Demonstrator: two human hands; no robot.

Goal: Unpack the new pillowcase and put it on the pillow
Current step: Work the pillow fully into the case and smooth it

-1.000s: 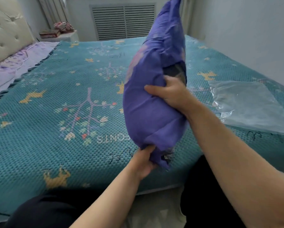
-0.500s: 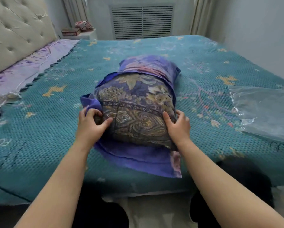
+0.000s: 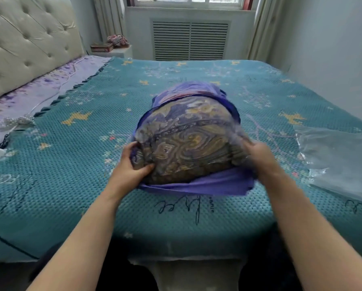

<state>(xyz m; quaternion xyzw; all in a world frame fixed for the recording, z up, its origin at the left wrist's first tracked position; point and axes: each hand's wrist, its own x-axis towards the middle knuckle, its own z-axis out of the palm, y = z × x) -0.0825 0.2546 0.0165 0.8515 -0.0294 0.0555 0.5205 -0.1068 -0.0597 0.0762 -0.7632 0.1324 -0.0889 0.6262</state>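
Observation:
A pillow (image 3: 188, 141) with a dark paisley pattern in blue and gold lies on the bed, its near end bare. The purple pillowcase (image 3: 199, 183) covers its far part and spreads flat under the near end. My left hand (image 3: 131, 164) grips the pillow's left near corner together with the case's edge. My right hand (image 3: 257, 156) is blurred and holds the case's edge at the pillow's right near corner.
The teal patterned bedspread (image 3: 71, 164) covers the bed. A clear plastic bag (image 3: 339, 160) lies flat at the right. A tufted headboard (image 3: 24, 43) stands at the left, a nightstand (image 3: 113, 51) with items at the back, and a wall close on the right.
The pillow was held upright a second ago and now lies flat on the bed. Both hands have shifted to its near corners, and the case's upper edge has come nearer over the pillow.

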